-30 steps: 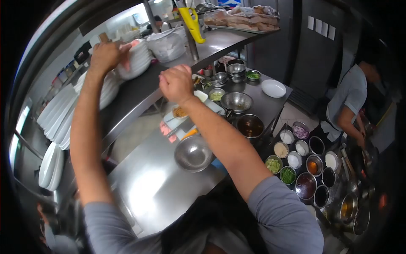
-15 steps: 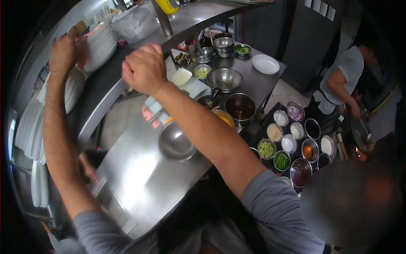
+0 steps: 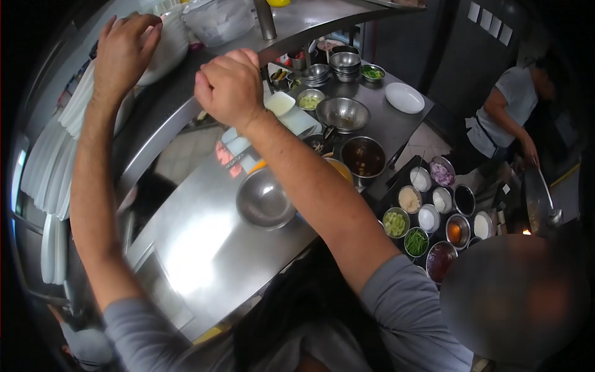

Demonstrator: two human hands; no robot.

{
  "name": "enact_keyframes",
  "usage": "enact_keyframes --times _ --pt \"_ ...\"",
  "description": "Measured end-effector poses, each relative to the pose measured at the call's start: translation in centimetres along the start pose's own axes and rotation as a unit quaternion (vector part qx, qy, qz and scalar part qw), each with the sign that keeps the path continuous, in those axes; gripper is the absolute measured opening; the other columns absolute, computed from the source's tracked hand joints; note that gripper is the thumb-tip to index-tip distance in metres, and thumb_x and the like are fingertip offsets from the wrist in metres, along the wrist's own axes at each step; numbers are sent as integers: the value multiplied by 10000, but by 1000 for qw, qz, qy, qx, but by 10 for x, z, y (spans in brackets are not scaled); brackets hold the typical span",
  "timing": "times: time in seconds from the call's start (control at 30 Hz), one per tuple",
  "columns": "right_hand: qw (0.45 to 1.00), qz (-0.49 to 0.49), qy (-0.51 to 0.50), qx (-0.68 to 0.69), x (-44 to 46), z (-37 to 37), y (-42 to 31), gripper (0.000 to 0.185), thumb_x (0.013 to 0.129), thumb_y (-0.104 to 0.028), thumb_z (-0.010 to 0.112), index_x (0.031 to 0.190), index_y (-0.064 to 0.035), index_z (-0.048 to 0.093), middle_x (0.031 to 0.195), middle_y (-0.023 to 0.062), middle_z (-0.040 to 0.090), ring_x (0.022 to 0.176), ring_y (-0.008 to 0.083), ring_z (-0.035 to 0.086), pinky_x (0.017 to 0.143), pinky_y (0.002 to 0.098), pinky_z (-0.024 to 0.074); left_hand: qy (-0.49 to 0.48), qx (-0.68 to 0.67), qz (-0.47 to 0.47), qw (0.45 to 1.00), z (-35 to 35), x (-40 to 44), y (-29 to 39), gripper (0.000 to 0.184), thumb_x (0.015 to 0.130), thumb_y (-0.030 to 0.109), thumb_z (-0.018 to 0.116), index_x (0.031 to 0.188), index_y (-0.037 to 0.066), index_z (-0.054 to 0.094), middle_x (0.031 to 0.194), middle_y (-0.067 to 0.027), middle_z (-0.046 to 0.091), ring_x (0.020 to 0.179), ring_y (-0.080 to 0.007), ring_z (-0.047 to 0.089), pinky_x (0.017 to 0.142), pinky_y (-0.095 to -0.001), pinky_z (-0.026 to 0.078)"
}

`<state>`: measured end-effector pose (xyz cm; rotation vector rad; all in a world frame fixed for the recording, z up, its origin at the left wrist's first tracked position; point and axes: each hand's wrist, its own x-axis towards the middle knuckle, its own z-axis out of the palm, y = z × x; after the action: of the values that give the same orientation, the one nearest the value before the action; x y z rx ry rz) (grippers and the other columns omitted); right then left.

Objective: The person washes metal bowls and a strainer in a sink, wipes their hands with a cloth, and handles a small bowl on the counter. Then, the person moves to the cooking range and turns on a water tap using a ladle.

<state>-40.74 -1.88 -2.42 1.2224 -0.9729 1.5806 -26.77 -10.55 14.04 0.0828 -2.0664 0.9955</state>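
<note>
My left hand (image 3: pixel 126 54) is raised beside a stack of white plates (image 3: pixel 168 57) on the upper steel shelf (image 3: pixel 310 22). Its fingers are spread and curve over toward the plates; I see nothing held in them. At the front edge of that shelf, my right hand (image 3: pixel 230 87) is closed like a fist, and whatever its fingers may grip is hidden. Below my right forearm, a steel bowl (image 3: pixel 265 198) sits on the steel counter (image 3: pixel 192 229). A clear plastic tub (image 3: pixel 220 23) stands on the shelf to the right of the plates.
More white plates (image 3: pixel 52 167) stand in stacks at the left. Bowls of ingredients, including chopped greens (image 3: pixel 416 242) and dark sauce (image 3: pixel 362 156), stand at the right. An oval white plate (image 3: pixel 405 98) lies on the far counter. A co-worker (image 3: pixel 505 115) holds a ladle (image 3: pixel 555 214) over a pan.
My left hand has moved up and right, in front of the plate stack, and its fingers have spread. My right hand stays closed. The view has shifted slightly, and the co-worker's ladle has moved.
</note>
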Motion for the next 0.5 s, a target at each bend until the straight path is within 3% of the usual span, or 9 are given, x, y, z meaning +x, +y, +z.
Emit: enact_keyframes --times 0.07,0.2,0.27,0.3,0.37,0.5 --pt "1000 1 1 1 -1 0 0 144 681 -187 674 595 -104 593 660 36 559 744 258 548 803 413 399 2 2 15 1000 4 -2 -1 190 915 249 615 1034 112 670 904 -57 675 942 -252 627 1068 -455 349" --pt "1000 6 -7 3 0 -1 -1 152 685 -188 677 590 -102 595 656 35 560 750 258 550 817 412 401 -13 -22 35 999 1 1 10 170 906 229 624 1015 110 681 919 -61 680 936 -243 631 1036 -433 373" --pt "1000 14 -6 2 -2 -2 -1 156 688 -188 678 587 -101 596 653 35 562 752 258 550 824 412 402 -101 -60 -66 991 -7 3 25 174 902 214 630 1014 92 683 927 -76 684 882 -252 632 923 -399 436" --pt "1000 14 -1 7 -2 -1 -2 156 691 -189 679 589 -100 602 657 36 569 759 257 552 832 412 403 -102 -63 -62 991 -5 3 25 174 902 214 630 1014 92 683 927 -76 684 882 -252 632 923 -399 436" --pt "1000 14 3 9 -2 -1 -1 155 694 -189 679 590 -99 607 661 36 576 765 257 555 840 412 404 -14 -129 -57 990 2 0 24 176 901 222 625 952 67 690 812 -95 673 733 -271 633 690 -381 483" --pt "1000 27 -16 2 -2 -4 -2 153 699 -193 679 592 -100 621 677 40 601 785 258 563 867 418 403 -75 -220 -87 969 2 -3 30 191 913 219 615 972 48 676 816 -119 674 691 -304 617 659 -364 476"
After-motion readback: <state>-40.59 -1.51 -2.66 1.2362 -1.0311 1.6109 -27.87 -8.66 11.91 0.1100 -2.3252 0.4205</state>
